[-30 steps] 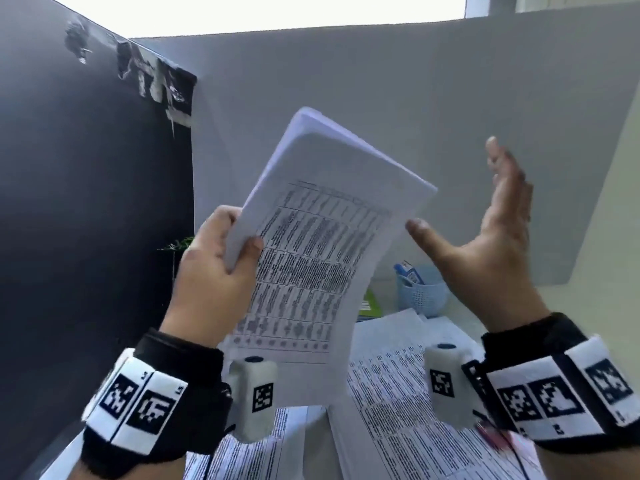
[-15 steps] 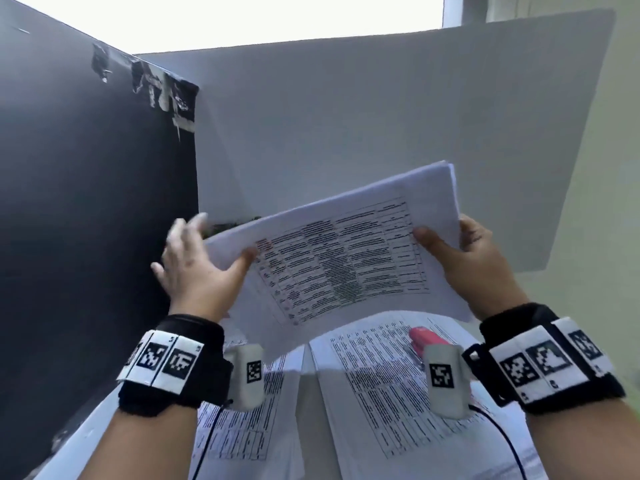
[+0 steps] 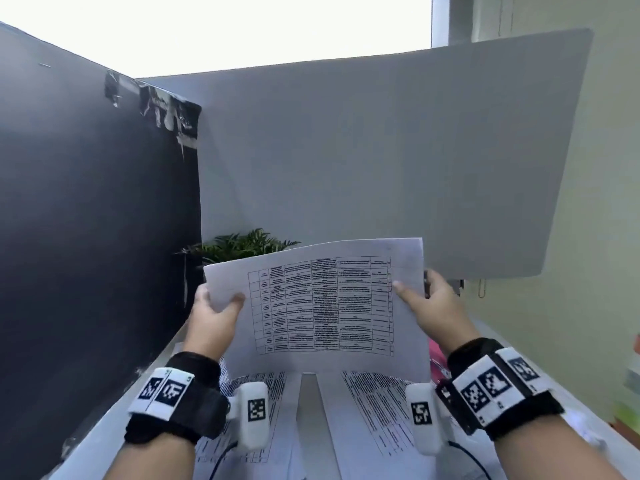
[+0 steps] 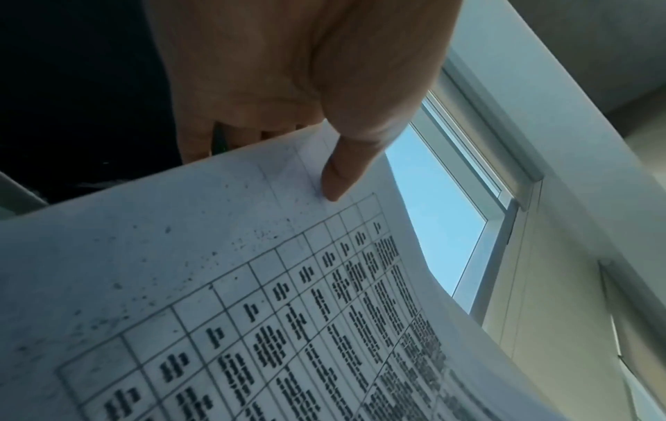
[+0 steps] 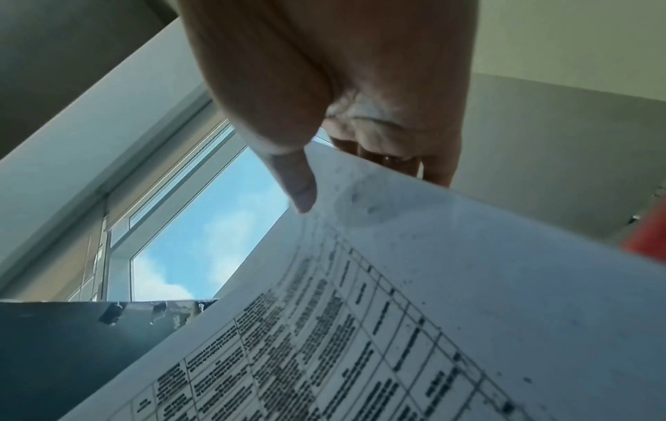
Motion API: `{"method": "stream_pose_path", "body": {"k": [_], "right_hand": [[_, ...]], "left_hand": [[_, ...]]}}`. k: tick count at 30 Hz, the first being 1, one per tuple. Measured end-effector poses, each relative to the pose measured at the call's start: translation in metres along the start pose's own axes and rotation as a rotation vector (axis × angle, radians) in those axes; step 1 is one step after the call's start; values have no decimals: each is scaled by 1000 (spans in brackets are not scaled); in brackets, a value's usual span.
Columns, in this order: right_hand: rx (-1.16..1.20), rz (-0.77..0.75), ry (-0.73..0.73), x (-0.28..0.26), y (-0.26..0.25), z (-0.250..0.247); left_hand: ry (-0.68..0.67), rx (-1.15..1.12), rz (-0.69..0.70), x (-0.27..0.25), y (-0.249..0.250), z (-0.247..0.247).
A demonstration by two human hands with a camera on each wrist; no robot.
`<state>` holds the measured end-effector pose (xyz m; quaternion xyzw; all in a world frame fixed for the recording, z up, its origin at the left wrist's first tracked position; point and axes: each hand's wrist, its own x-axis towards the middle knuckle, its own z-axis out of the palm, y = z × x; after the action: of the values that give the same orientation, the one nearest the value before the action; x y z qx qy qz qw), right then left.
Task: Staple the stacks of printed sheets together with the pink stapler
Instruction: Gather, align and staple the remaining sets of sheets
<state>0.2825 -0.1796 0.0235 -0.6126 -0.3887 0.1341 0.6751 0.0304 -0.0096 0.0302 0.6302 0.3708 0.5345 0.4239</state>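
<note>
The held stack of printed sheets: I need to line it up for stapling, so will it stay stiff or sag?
Probably floppy: the stack of printed sheets already bows between the left hand and right hand. Probably light, since thumb-and-finger pinches at its side edges carry it. Unstapled sheets may fan or slip.

a green plant (image 3: pixel 242 245) stands between black panel (image 3: pixel 97 220) and grey board (image 3: pixel 381 161).

Daylight from window (image 5: pixel 202 236) behind; sky blown out in head view; wrist views dim, soft, edge-warped.
</note>
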Motion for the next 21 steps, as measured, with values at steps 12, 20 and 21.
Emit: {"method": "stream_pose_path", "body": {"k": [12, 20, 21], "right_hand": [[83, 24, -70, -3, -5, 6], [102, 12, -224, -5, -9, 14], [89, 0, -230, -4, -9, 13]], "left_hand": [[283, 428, 279, -1, 27, 9], [-409, 801, 678, -20, 97, 89], [-431, 822, 690, -22, 99, 97]]}}
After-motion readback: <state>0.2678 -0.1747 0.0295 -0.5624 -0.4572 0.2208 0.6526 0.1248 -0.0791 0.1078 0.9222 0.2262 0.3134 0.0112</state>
